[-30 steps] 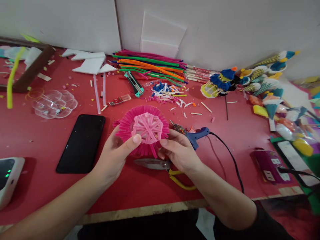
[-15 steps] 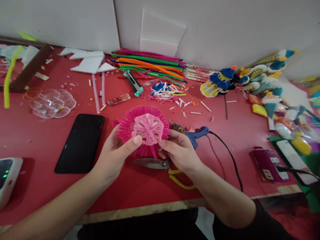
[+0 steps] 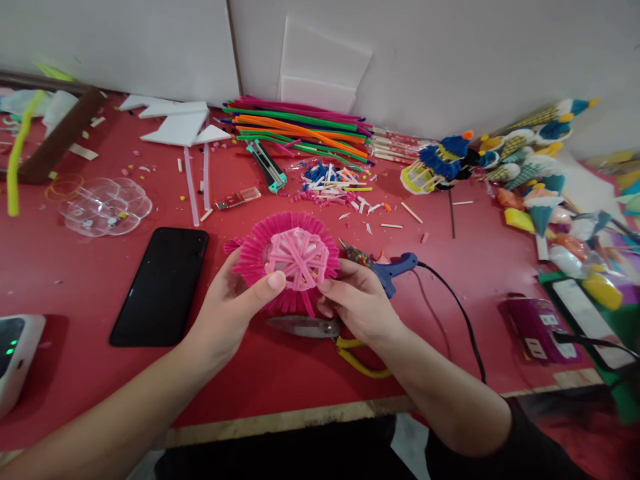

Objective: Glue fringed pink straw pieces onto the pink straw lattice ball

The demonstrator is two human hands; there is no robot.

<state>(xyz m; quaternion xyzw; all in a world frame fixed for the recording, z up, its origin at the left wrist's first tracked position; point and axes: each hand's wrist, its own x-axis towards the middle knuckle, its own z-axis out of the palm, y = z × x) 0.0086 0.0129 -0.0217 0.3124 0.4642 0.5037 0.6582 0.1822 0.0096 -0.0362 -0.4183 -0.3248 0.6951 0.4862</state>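
A round pink craft piece [image 3: 300,257], fringed with fuzzy darker pink strips and crossed by lighter pink strips in its middle, is held up between both hands. My left hand [image 3: 233,303] grips its left side, thumb on the front near the lower edge. On the right, my right hand [image 3: 357,300] pinches the lower right edge, its thumb in front. Scissors [image 3: 305,327] with yellow handles lie just below the piece, partly behind my right hand. A blue glue gun [image 3: 393,270] rests beyond my right hand, its cord running right.
A black phone [image 3: 160,287] lies left of my hands. Behind are a cutter [image 3: 267,167], colored pipe cleaners [image 3: 300,130], cut scraps [image 3: 335,183] and a clear flower-shaped tray [image 3: 107,207]. At right are a purple power block [image 3: 543,330] and small bird figures [image 3: 525,160].
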